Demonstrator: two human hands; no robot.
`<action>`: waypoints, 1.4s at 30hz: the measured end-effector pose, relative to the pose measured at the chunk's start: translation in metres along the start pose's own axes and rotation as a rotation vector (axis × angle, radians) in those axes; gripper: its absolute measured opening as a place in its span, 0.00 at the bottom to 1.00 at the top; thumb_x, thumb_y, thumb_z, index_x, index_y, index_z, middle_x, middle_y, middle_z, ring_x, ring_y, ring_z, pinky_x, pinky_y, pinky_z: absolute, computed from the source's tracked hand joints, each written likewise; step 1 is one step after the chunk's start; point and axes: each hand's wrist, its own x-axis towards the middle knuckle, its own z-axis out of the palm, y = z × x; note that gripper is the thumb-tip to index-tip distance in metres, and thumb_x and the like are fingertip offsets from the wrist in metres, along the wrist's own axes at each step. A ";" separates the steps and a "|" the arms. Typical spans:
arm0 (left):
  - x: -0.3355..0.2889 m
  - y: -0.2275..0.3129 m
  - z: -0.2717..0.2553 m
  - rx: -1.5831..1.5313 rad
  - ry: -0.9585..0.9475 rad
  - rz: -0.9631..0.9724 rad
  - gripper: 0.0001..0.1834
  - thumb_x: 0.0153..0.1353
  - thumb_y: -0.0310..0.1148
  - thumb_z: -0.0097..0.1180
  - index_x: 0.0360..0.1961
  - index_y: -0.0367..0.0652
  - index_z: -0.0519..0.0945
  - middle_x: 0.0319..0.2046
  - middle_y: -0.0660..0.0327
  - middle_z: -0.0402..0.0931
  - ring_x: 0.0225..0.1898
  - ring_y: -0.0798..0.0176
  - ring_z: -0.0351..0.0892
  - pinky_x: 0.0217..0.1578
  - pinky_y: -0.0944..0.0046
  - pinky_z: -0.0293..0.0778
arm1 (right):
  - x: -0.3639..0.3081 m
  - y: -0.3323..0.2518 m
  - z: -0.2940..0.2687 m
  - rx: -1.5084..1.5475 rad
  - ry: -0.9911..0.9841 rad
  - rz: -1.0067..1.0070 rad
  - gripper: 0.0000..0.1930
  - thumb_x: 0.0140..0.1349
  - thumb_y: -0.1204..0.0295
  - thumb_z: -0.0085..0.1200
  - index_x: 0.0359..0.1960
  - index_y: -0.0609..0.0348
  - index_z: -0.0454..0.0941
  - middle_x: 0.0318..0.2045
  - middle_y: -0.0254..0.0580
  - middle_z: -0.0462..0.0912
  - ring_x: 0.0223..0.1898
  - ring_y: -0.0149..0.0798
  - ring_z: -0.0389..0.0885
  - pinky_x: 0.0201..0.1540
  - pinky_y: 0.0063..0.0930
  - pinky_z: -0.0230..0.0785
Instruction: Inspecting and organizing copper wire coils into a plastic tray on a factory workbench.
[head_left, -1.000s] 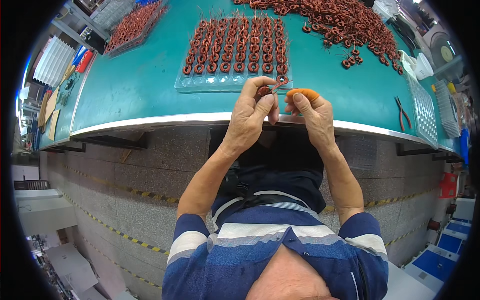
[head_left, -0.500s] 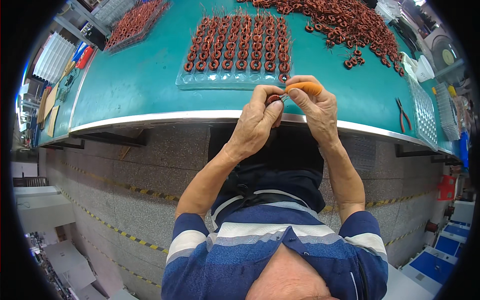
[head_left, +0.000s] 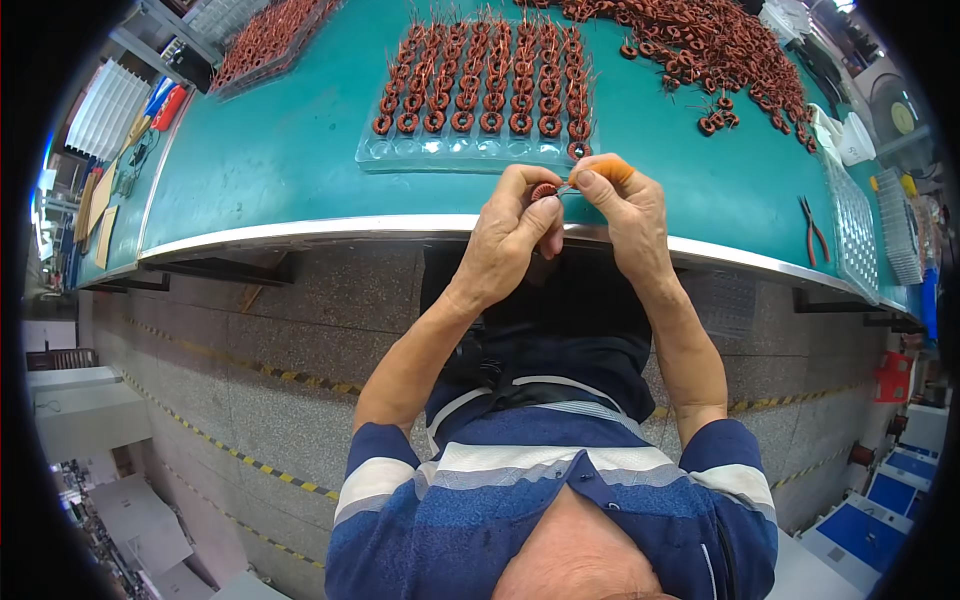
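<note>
My left hand (head_left: 508, 240) pinches a small copper-wound ring coil (head_left: 543, 191) between thumb and fingertips, just above the table's front edge. Close against it, my right hand (head_left: 632, 205) is closed, thumb pressed to a forefinger wrapped in an orange cover (head_left: 612, 167). Thin wire ends (head_left: 567, 190) run from the coil to these fingertips, and the right hand grips them. Beyond both hands lies a clear plastic tray (head_left: 400, 157) holding rows of similar coils (head_left: 491, 122), their wires pointing up. One coil (head_left: 579, 150) sits at its near right corner, next to my right fingers.
A large heap of loose coils (head_left: 720, 60) spreads over the far right of the green table (head_left: 270, 170). Red-handled pliers (head_left: 814, 232) and an unfilled clear tray (head_left: 852, 225) lie at the right. Another filled tray (head_left: 270, 45) stands far left.
My right forefinger has curled in, and its orange cover now shows less. The left hand keeps hold of the coil, which has shifted slightly. The whole view has moved a little.
</note>
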 end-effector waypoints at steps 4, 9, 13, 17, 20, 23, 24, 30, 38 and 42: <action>-0.001 0.002 -0.003 -0.002 0.013 0.028 0.14 0.71 0.32 0.43 0.54 0.37 0.63 0.28 0.62 0.68 0.27 0.71 0.71 0.29 0.71 0.70 | -0.006 0.004 -0.001 0.017 0.071 -0.007 0.15 0.66 0.63 0.55 0.44 0.63 0.79 0.36 0.35 0.81 0.36 0.25 0.76 0.43 0.19 0.68; 0.002 0.001 -0.003 0.015 0.054 0.076 0.14 0.70 0.30 0.44 0.54 0.37 0.64 0.24 0.64 0.70 0.24 0.72 0.71 0.27 0.72 0.70 | -0.014 0.006 -0.007 0.070 0.007 0.204 0.17 0.67 0.61 0.53 0.46 0.63 0.78 0.37 0.36 0.82 0.34 0.24 0.78 0.36 0.19 0.73; 0.001 0.002 -0.002 0.048 0.019 0.062 0.15 0.71 0.31 0.44 0.55 0.37 0.64 0.28 0.63 0.69 0.27 0.72 0.72 0.28 0.72 0.71 | -0.009 0.002 0.002 0.132 -0.012 0.200 0.17 0.67 0.61 0.54 0.39 0.66 0.81 0.30 0.35 0.83 0.28 0.24 0.79 0.29 0.17 0.73; 0.003 0.014 0.001 0.267 0.051 0.048 0.13 0.70 0.30 0.46 0.52 0.37 0.67 0.24 0.64 0.71 0.25 0.73 0.72 0.28 0.72 0.70 | -0.015 -0.006 0.010 -0.166 0.123 -0.089 0.16 0.67 0.64 0.53 0.34 0.68 0.81 0.25 0.36 0.82 0.25 0.26 0.79 0.28 0.20 0.73; 0.006 0.013 -0.003 0.367 0.092 0.066 0.12 0.68 0.29 0.47 0.50 0.36 0.69 0.21 0.64 0.73 0.23 0.73 0.72 0.27 0.71 0.69 | -0.014 -0.016 0.011 -0.063 0.148 -0.095 0.15 0.67 0.65 0.53 0.32 0.68 0.82 0.24 0.39 0.82 0.23 0.28 0.80 0.27 0.20 0.72; 0.004 0.010 -0.002 0.348 0.090 0.117 0.12 0.68 0.29 0.47 0.50 0.36 0.69 0.21 0.64 0.72 0.23 0.73 0.72 0.27 0.72 0.69 | -0.012 -0.010 0.005 0.146 0.138 0.001 0.16 0.67 0.64 0.53 0.32 0.67 0.82 0.24 0.40 0.83 0.23 0.28 0.79 0.27 0.19 0.71; 0.005 0.009 -0.003 0.277 0.052 0.094 0.12 0.69 0.30 0.47 0.50 0.35 0.69 0.21 0.64 0.71 0.23 0.72 0.72 0.26 0.71 0.69 | -0.012 -0.010 0.002 0.090 0.138 -0.021 0.15 0.67 0.64 0.53 0.33 0.67 0.82 0.24 0.39 0.82 0.23 0.28 0.79 0.28 0.19 0.71; -0.003 0.010 -0.014 -0.091 -0.053 -0.126 0.18 0.72 0.40 0.43 0.48 0.34 0.70 0.20 0.63 0.66 0.20 0.68 0.72 0.22 0.69 0.71 | -0.009 -0.014 0.008 0.045 0.159 -0.074 0.15 0.66 0.64 0.56 0.41 0.66 0.80 0.23 0.35 0.80 0.24 0.25 0.76 0.29 0.17 0.68; -0.006 -0.001 -0.011 0.239 -0.094 0.074 0.16 0.70 0.39 0.47 0.48 0.35 0.73 0.20 0.66 0.70 0.21 0.74 0.70 0.21 0.72 0.67 | -0.010 0.002 -0.003 0.384 0.045 0.291 0.12 0.65 0.65 0.57 0.37 0.65 0.78 0.20 0.33 0.76 0.20 0.24 0.73 0.23 0.14 0.63; -0.008 0.004 -0.011 0.128 -0.140 -0.028 0.17 0.70 0.39 0.48 0.50 0.36 0.71 0.23 0.66 0.69 0.23 0.73 0.69 0.24 0.74 0.66 | -0.018 -0.010 0.002 0.280 -0.009 0.175 0.12 0.64 0.66 0.58 0.38 0.65 0.77 0.22 0.34 0.78 0.22 0.25 0.76 0.24 0.15 0.66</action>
